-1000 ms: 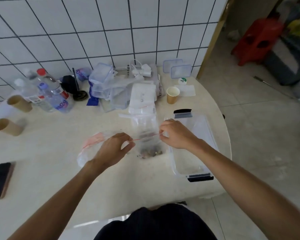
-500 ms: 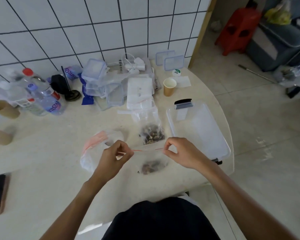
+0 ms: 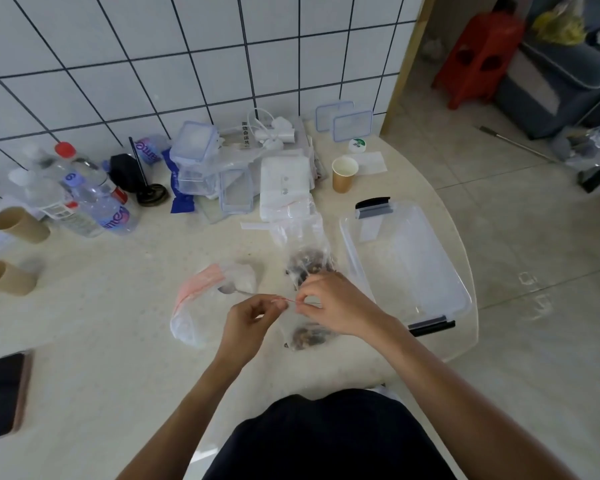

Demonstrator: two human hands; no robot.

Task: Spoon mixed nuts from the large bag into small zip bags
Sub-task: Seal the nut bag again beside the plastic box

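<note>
A small clear zip bag (image 3: 309,336) with nuts in its bottom hangs over the table edge area. My left hand (image 3: 253,318) and my right hand (image 3: 333,306) both pinch its red zip strip, fingertips close together. Just behind my right hand lies a second small bag with nuts (image 3: 309,263). The large clear bag (image 3: 201,299), with a pink zip edge, lies crumpled left of my hands; a spoon's bowl (image 3: 227,289) shows at its mouth.
A clear lidded box (image 3: 406,261) stands to the right near the table edge. A stack of empty zip bags (image 3: 284,188), small containers, water bottles (image 3: 90,199) and paper cups (image 3: 343,174) crowd the back. A phone (image 3: 2,396) lies front left.
The small bag came toward me off the table. My right hand slid left along the zip strip until both hands nearly met.
</note>
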